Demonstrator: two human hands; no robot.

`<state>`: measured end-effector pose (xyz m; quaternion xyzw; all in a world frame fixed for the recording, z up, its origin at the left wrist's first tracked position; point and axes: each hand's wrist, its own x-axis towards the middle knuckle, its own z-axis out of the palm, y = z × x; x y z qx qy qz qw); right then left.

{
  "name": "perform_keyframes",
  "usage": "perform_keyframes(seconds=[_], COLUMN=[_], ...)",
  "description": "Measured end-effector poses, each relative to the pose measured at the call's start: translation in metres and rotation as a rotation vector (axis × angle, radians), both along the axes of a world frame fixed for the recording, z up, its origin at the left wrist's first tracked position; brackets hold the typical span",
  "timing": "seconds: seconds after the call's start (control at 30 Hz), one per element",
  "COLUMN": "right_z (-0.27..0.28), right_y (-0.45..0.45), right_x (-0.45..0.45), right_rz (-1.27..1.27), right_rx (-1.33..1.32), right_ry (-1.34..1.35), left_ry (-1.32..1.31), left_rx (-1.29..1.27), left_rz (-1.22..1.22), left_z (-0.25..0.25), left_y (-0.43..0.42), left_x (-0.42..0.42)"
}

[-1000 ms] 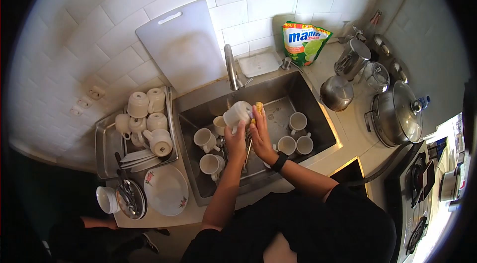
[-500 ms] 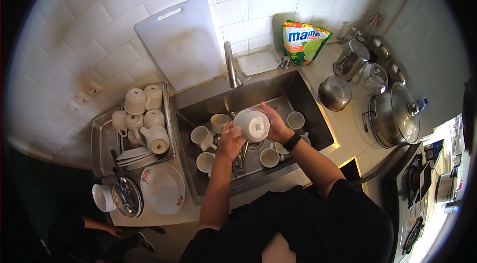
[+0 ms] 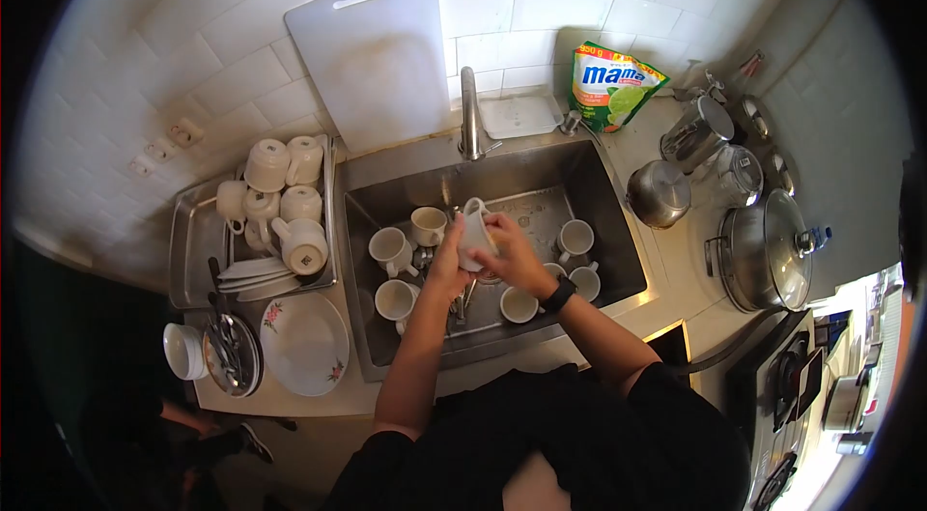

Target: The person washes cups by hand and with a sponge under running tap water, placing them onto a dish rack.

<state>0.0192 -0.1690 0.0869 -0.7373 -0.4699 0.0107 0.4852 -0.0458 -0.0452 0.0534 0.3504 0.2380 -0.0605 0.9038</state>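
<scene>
A white mug (image 3: 474, 229) is held over the sink, turned on its side with its handle upward. My left hand (image 3: 448, 262) is closed around its left side. My right hand (image 3: 512, 257), with a black band on the wrist, grips the mug from the right; its fingers are slightly blurred, and whether they hold anything else I cannot tell. Below, in the steel sink (image 3: 406, 184), stand several white mugs, including one at the left (image 3: 390, 247) and one at the right (image 3: 575, 238). Some cutlery (image 3: 460, 306) lies partly hidden under my hands.
Left of the sink, a steel rack (image 3: 185, 260) holds stacked mugs and plates. A floral platter (image 3: 305, 344) lies before it. Behind stand the faucet (image 3: 470, 110), cutting board (image 3: 372, 67) and detergent pouch (image 3: 610, 91). Pots, including a lidded one (image 3: 763, 250), and a stove are right. Someone's foot shows lower left.
The mug has turned in my hands: its base faced me before, and now its side and handle show. My right hand has shifted lower around it. The whole view has moved slightly.
</scene>
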Motion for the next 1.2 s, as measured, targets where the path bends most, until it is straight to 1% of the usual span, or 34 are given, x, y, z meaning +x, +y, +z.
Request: perform_keyframes(seconds=[0.07, 0.1, 0.13, 0.23, 0.33, 0.43, 0.53, 0.57, 0.6, 0.63, 0.67, 0.73, 0.77, 0.8, 0.83, 0.9, 0.93, 1.0, 1.03, 1.1, 1.13, 1.2], right_z=[0.000, 0.008, 0.009, -0.001, 0.015, 0.017, 0.035, 0.034, 0.032, 0.031, 0.030, 0.025, 0.020, 0.012, 0.007, 0.001, -0.001, -0.002, -0.001, 0.013, 0.019, 0.013], right_y=[-0.005, -0.004, -0.002, 0.005, 0.009, 0.009, 0.004, 0.003, 0.001, 0.000, -0.002, -0.006, -0.007, -0.007, -0.007, -0.002, -0.001, 0.000, 0.002, 0.005, 0.005, 0.006], right_x=[-0.008, -0.013, -0.013, -0.016, -0.010, -0.004, -0.002, -0.004, -0.005, -0.006, -0.006, -0.006, -0.007, -0.007, -0.006, -0.008, -0.008, -0.007, -0.006, -0.007, -0.008, -0.005], right_rz=[0.009, 0.011, 0.065, 0.210, 0.133, 0.084, 0.001, 0.012, 0.022, 0.030, 0.067, 0.141, 0.140, 0.140, 0.141, 0.127, 0.117, 0.184, 0.219, 0.198, 0.186, 0.178], right_rx=[-0.113, -0.167, -0.216, -0.049, 0.184, 0.005, -0.308, -0.350, -0.389, -0.428, -0.400, -0.345, -0.294, -0.241, -0.187, -0.036, 0.044, 0.145, 0.196, 0.225, 0.238, 0.237], right_ry=[-0.072, -0.107, -0.091, 0.672, 1.077, 0.777, 0.413, 0.318, 0.220, 0.122, 0.001, -0.238, -0.203, -0.170, -0.139, 0.510, 0.834, 1.249, 1.456, 1.465, 1.470, 1.358], left_ry=[-0.094, -0.139, -0.161, -0.346, -0.463, -0.406, -0.155, -0.193, -0.231, -0.269, -0.341, -0.229, -0.168, -0.182, -0.245, -0.372, -0.427, -0.531, -0.558, -0.613, -0.523, -0.346], left_rx=[0.039, 0.062, 0.074, 0.398, 0.530, 0.420, 0.041, -0.073, -0.185, -0.298, -0.412, -0.265, -0.191, -0.249, -0.158, 0.025, 0.178, 0.488, 0.505, 0.542, 0.470, 0.326], left_rz=[0.130, 0.192, 0.242, 0.313, 0.404, 0.440, 0.174, 0.009, -0.157, -0.325, -0.253, 0.008, 0.138, 0.161, 0.181, 0.219, 0.179, 0.096, 0.085, 0.068, 0.092, 0.135], left_z=[-0.010, -0.007, 0.002, -0.005, -0.006, -0.010, 0.002, -0.017, -0.049, -0.054, -0.059, -0.015, -0.003, -0.003, -0.001, 0.005, 0.003, 0.000, 0.000, 0.003, 0.006, 0.011], left_y=[0.003, 0.004, 0.003, -0.003, -0.012, -0.016, -0.009, 0.000, 0.015, 0.020, 0.017, 0.001, -0.003, 0.000, 0.000, 0.000, 0.001, 0.005, 0.005, 0.006, 0.004, 0.000], left_x=[0.002, 0.003, -0.001, -0.002, -0.003, 0.001, -0.010, -0.012, -0.012, -0.012, -0.013, -0.014, -0.014, -0.011, -0.011, -0.012, -0.012, -0.013, -0.013, -0.013, -0.014, -0.016])
